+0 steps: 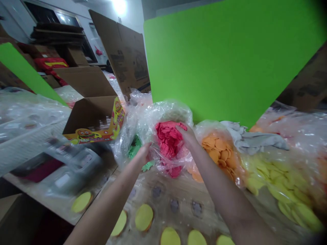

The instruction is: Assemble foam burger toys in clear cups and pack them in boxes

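Observation:
My left hand [144,153] grips the front of a clear plastic bag [166,110] from the lower left. My right hand [186,134] holds the bag's upper right edge, its fingers curving over a mass of pinkish-red pieces [168,139] inside. Green pieces [134,147] lie in the plastic just beyond my left hand. To the right of my right hand, a bag of orange discs [217,151] sits close by. Rows of flat yellow discs [143,217] lie on the wooden table [176,190] below my forearms.
An open cardboard box [94,115] with burger print stands to the left. A grey cloth [258,141] and a large bag of yellow discs [281,183] lie right. A green board [230,58] rises behind. Plastic-wrapped trays [74,166] sit at lower left.

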Tool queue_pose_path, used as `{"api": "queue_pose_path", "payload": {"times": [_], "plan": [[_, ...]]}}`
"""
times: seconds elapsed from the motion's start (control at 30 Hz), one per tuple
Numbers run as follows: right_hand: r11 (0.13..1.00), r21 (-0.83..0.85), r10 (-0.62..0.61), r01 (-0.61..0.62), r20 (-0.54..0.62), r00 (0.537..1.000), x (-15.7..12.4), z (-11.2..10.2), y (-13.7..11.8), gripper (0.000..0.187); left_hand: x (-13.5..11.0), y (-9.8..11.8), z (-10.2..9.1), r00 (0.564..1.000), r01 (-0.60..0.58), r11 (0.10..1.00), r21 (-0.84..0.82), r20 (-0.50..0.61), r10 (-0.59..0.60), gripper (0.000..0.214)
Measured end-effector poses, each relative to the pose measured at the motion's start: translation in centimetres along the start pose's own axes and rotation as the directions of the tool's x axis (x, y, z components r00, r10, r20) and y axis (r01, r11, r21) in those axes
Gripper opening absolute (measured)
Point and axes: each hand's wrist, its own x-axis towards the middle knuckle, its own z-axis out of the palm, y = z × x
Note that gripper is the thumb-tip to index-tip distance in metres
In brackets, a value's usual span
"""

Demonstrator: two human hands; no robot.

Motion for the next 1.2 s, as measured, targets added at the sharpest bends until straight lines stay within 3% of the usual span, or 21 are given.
{"api": "queue_pose_path", "payload": {"times": [0.13,0.3,0.37,0.43,0.57,0.6,0.63,0.67,0.7,0.73,0.8,0.83,0.87,0.9,0.93,0.97,1.03,1.2], "plan": [[0.987,-0.154,-0.025,0.039,0.088,0.996,1.2,-0.4,-2.8,0.046,-1.6,-0.5,-0.3,0.97,-0.077,0.985,0.154,-0.215,0.11,0.043],[0.953,-0.256,-0.145,0.163,0.09,0.985,3.0,-1.0,-6.2,0.045,-4.6,-0.6,-0.1,0.912,-0.239,0.935,0.262,-0.271,0.309,0.064],[0.949,-0.26,-0.158,0.18,0.105,0.982,3.5,-1.1,-7.2,0.04,-5.5,-1.0,0.0,0.869,-0.312,0.895,0.319,-0.285,0.404,0.069],[0.959,-0.239,-0.135,0.152,0.088,0.987,3.9,-1.2,-7.6,0.038,-6.5,-1.5,0.2,0.784,-0.417,0.806,0.42,-0.284,0.552,0.072],[0.988,-0.151,-0.031,0.037,0.042,0.999,3.4,-1.3,-7.1,0.036,-9.1,-2.5,1.0,0.531,-0.655,0.566,0.501,-0.227,0.816,0.069],[0.994,-0.11,0.003,0.001,0.04,0.999,3.1,-1.4,-6.9,0.033,-9.8,-2.7,1.3,0.499,-0.702,0.531,0.474,-0.205,0.842,0.066],[0.998,-0.062,0.034,-0.031,0.044,0.998,2.7,-1.4,-6.8,0.03,-10.4,-2.9,1.6,0.494,-0.738,0.515,0.436,-0.171,0.852,0.059],[0.998,-0.01,0.06,-0.059,0.057,0.997,2.3,-1.5,-6.7,0.028,-10.8,-3.0,2.0,0.522,-0.756,0.527,0.387,-0.129,0.843,0.051],[0.996,0.041,0.079,-0.082,0.078,0.994,1.8,-1.6,-6.8,0.027,-11.0,-3.1,2.5,0.584,-0.751,0.577,0.321,-0.084,0.807,0.043],[0.991,0.086,0.091,-0.1,0.106,0.99,1.3,-1.8,-6.9,0.027,-11.0,-3.2,3.0,0.675,-0.709,0.665,0.236,-0.047,0.736,0.037],[0.98,0.154,0.098,-0.124,0.168,0.981,0.2,-2.2,-7.6,0.028,-10.5,-3.1,4.1,0.887,-0.461,0.887,-0.003,0.039,0.461,0.039],[0.971,0.196,0.094,-0.135,0.206,0.974,-0.5,-2.5,-8.0,0.029,-10.0,-3.0,4.7,0.951,-0.268,0.953,-0.139,0.122,0.285,0.046],[0.958,0.246,0.085,-0.147,0.247,0.965,-1.2,-2.9,-8.3,0.031,-9.5,-2.9,5.3,0.963,-0.074,0.963,-0.258,0.233,0.136,0.057],[0.942,0.296,0.071,-0.16,0.291,0.954,-1.9,-3.2,-8.5,0.033,-8.9,-2.6,5.8,0.935,0.081,0.934,-0.347,0.351,0.049,0.067],[0.926,0.334,0.058,-0.178,0.339,0.939,-2.7,-3.5,-8.5,0.036,-8.5,-2.3,6.2,0.894,0.174,0.892,-0.418,0.447,0.035,0.076],[0.916,0.351,0.048,-0.193,0.381,0.923,-3.3,-3.7,-8.4,0.039,-8.1,-2.1,6.6,0.861,0.21,0.851,-0.482,0.504,0.073,0.081],[0.933,0.311,0.048,-0.18,0.389,0.92,-4.5,-3.9,-7.7,0.042,-7.7,-1.6,7.1,0.837,0.182,0.789,-0.587,0.514,0.189,0.08],[1.0,0.023,0.011,-0.015,0.168,0.986,-7.5,-4.2,-5.4,0.042,-8.5,-2.2,7.2,0.839,0.177,0.772,-0.611,0.503,0.206,0.056]]}}
